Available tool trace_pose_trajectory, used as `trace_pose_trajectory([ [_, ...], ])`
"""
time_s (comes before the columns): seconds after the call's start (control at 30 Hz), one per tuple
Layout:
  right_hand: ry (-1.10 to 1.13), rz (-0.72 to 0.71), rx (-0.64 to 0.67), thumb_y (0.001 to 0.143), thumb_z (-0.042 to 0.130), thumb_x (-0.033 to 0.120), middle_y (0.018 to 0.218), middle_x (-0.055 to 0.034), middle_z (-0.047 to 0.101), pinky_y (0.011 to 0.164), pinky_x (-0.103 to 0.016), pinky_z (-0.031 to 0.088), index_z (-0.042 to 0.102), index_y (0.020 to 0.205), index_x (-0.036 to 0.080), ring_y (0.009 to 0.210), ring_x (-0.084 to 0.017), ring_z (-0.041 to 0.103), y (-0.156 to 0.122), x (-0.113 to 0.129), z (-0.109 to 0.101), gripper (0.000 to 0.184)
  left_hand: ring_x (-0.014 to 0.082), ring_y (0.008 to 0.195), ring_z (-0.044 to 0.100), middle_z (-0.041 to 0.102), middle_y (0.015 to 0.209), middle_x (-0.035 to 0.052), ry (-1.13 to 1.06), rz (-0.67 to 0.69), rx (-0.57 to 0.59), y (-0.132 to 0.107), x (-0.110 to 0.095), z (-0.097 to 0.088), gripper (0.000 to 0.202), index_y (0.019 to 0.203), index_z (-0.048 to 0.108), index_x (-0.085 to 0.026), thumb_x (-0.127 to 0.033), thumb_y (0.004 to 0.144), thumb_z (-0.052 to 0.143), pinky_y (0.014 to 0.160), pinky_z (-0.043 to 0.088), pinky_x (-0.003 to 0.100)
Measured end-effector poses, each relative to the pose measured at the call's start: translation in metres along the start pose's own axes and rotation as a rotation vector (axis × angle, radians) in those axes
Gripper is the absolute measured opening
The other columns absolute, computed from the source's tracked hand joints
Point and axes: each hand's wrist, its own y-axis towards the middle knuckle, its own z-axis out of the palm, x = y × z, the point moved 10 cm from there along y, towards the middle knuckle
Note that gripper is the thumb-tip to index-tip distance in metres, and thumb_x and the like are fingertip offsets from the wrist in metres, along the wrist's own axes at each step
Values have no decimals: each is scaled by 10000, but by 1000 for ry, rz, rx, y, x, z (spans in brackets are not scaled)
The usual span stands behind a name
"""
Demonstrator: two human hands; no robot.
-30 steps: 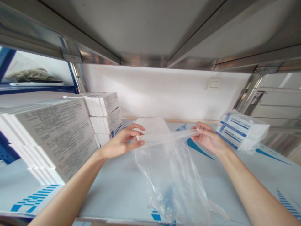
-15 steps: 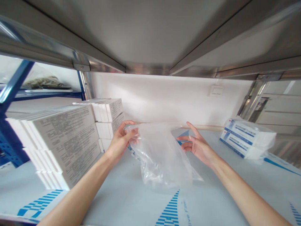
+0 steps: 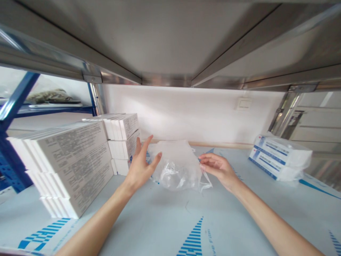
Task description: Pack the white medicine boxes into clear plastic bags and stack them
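A clear plastic bag [image 3: 176, 165] lies crinkled on the film-covered shelf [image 3: 149, 224], between my two hands. On its left side, my left hand [image 3: 141, 165] is open, fingers spread and pointing up, holding nothing. My right hand [image 3: 217, 169] is closed, with thumb and fingertips pinched on the bag's right edge. Just beyond my left hand stand stacked white boxes [image 3: 118, 128], partly covering one another.
Larger white printed boxes [image 3: 77, 163] are stacked at the left. Blue-and-white packs in clear wrap [image 3: 279, 154] sit at the right. A metal shelf [image 3: 167, 42] hangs low overhead. A white wall [image 3: 186, 110] with a switch [image 3: 244, 103] closes off the back.
My left hand has let go of the bag and spread its fingers. The bag has come down flatter onto the shelf. My right hand's fingers have closed at its right edge.
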Motion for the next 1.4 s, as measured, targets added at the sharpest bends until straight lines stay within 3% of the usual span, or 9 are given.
trace_pose_trajectory([
  [0.13,15,-51,-97,714,839,386,833,-18,682,590,-279,526,708,957,218,612,-133,624,1,3,-7,323,232,951,600,596,1080,78,473,418,125,-17,-41,19,309,1139,585,-227,-366,865,611,863,504,387],
  [0.3,86,-59,-114,738,821,376,870,-12,682,571,-286,537,691,951,229,593,-125,624,-1,8,-5,290,130,652,541,531,742,-47,504,529,365,-35,-42,48,241,1037,510,-231,-165,813,572,655,462,256],
  [0.47,130,41,42,720,831,335,1053,-60,720,713,-341,576,621,1214,284,830,-193,700,-4,4,9,540,100,647,563,542,753,-52,409,514,143,-25,-42,30,219,1019,514,-236,-119,835,542,695,487,230],
  [0.57,73,87,25,682,853,318,882,-40,734,673,-330,554,614,1232,249,713,-179,681,-2,-4,3,604,91,629,598,558,763,-52,330,431,40,-15,-35,14,191,1034,509,-234,-178,864,577,674,508,215],
  [0.77,23,-89,-358,669,825,330,744,12,676,562,-276,483,668,1015,205,552,-121,571,3,3,-52,400,93,622,614,591,768,-56,544,512,143,-15,-32,22,253,1109,537,-259,-172,873,564,651,504,209],
  [0.87,-178,-199,-578,661,799,325,744,6,665,545,-279,477,655,939,205,541,-129,570,-6,18,-80,335,113,603,590,600,793,-34,791,596,77,-19,-40,23,312,1132,571,-257,-125,858,502,596,486,230],
  [0.97,-396,-279,-664,695,742,322,727,-16,662,587,-291,500,664,876,197,598,-157,608,-13,31,-84,234,130,617,605,634,872,2,925,679,24,-25,-50,25,336,1122,600,-237,-98,845,469,524,462,233],
  [1.13,-456,-279,-577,783,626,319,749,-33,689,589,-306,527,685,932,190,548,-152,613,-12,31,-67,206,101,612,616,662,1016,41,880,759,-46,-32,-64,19,279,1065,623,-213,-90,878,458,478,437,207],
  [1.4,-169,-183,-374,764,708,350,657,-9,665,562,-289,507,675,917,192,543,-149,594,-7,31,-50,222,156,862,691,698,1071,55,699,707,-148,-24,-63,1,225,967,659,-195,-79,910,475,703,544,241],
])
